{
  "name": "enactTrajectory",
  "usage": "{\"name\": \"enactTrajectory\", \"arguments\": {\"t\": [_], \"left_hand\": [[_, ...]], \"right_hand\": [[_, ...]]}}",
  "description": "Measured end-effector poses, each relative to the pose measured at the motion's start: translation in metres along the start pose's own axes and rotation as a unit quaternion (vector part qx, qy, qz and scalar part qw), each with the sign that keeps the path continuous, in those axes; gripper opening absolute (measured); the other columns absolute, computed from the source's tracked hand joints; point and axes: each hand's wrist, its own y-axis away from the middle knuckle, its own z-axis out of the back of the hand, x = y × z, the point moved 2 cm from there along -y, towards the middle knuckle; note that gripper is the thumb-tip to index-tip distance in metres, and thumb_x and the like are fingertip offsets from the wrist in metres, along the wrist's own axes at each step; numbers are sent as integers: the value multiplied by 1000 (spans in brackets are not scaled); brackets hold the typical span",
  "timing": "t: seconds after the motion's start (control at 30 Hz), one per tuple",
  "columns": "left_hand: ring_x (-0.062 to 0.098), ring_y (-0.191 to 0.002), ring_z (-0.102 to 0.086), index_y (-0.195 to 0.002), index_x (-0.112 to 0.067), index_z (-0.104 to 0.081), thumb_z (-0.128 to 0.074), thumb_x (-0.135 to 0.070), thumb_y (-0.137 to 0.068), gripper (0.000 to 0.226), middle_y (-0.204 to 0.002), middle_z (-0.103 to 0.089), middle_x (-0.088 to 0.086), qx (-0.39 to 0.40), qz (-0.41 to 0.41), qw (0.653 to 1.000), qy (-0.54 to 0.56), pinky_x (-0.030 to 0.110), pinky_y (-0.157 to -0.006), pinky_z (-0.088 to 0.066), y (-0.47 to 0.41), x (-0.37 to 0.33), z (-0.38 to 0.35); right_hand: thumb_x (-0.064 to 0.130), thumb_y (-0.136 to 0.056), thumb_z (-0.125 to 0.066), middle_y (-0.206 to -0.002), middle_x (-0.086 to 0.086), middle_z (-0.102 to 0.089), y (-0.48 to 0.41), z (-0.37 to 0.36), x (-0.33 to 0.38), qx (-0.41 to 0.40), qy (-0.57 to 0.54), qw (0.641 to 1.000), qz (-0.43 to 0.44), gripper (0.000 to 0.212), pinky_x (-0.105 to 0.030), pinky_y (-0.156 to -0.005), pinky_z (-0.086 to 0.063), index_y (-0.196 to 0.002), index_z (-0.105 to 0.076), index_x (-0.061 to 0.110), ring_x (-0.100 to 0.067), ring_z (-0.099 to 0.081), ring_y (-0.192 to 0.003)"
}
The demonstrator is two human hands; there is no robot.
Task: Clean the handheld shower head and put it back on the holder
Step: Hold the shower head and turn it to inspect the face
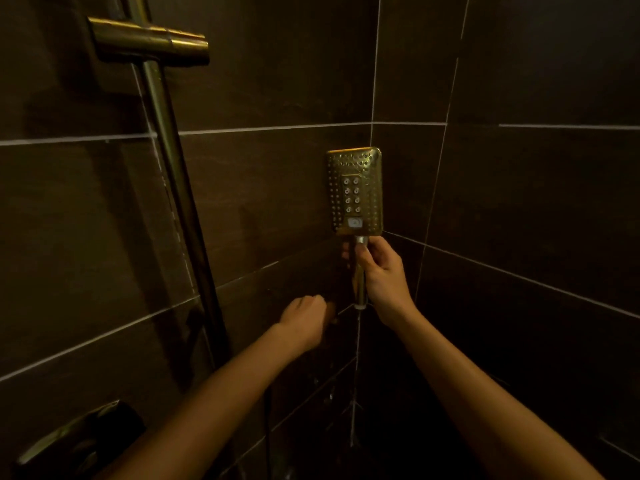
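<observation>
A rectangular gold handheld shower head (355, 192) stands upright in the tiled corner, its nozzle face turned toward me. My right hand (382, 275) is shut on its handle just below the head. Lower left of it, my left hand (304, 322) is curled into a fist with something small and dark possibly in it; I cannot tell what. The holder (149, 41), a gold bracket, sits high on the slide rail (176, 188) at the upper left with nothing in it. The hose is hard to make out in the dim light.
Dark tiled walls (277, 81) with pale grout lines meet in a corner behind the shower head. A metal valve fitting (79, 441) sticks out at the lower left. A thin dark hose (267, 427) hangs under my left forearm.
</observation>
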Motion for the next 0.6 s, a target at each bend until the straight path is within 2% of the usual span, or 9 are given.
{"name": "enactTrajectory", "arguments": {"t": [0.2, 0.3, 0.5, 0.6], "left_hand": [[26, -106, -64, -120, -13, -64, -62, -12, -93, 28, -116, -64, 10, 4, -72, 989, -127, 33, -80, -50, -8, 0, -4], [27, -104, -64, -116, -12, -62, -63, -14, -91, 25, -114, -62, 11, -4, -84, 988, -130, 36, -82, -53, -8, 7, -11], [32, -98, -64, -104, -15, -49, -52, -26, -89, 19, -107, -61, 12, -15, -54, 998, 15, 40, -75, -54, -3, 33, -34], [24, -93, -60, -107, -15, -46, -47, -32, -98, 18, -107, -59, 10, -21, -33, 994, 98, 36, -75, -48, -1, 47, -40]], "right_hand": [[14, -105, -49, -120, -5, -71, 0, 3, -14, 4, 6, 1000, -11, 21, -26, -85, -55, -117, -64, 22, -16, -70, -108], [14, -105, -49, -118, -4, -71, 1, 4, -23, 5, 9, 1000, -27, 21, -30, -88, -55, -117, -64, 23, -17, -70, -108], [14, -105, -50, -114, -5, -73, 10, 1, -47, 6, 20, 998, -57, 19, -37, -91, -55, -113, -65, 22, -20, -71, -107], [15, -105, -50, -115, -4, -73, 15, -1, -61, 7, 28, 997, -71, 19, -37, -89, -56, -112, -66, 24, -19, -71, -106]]}}
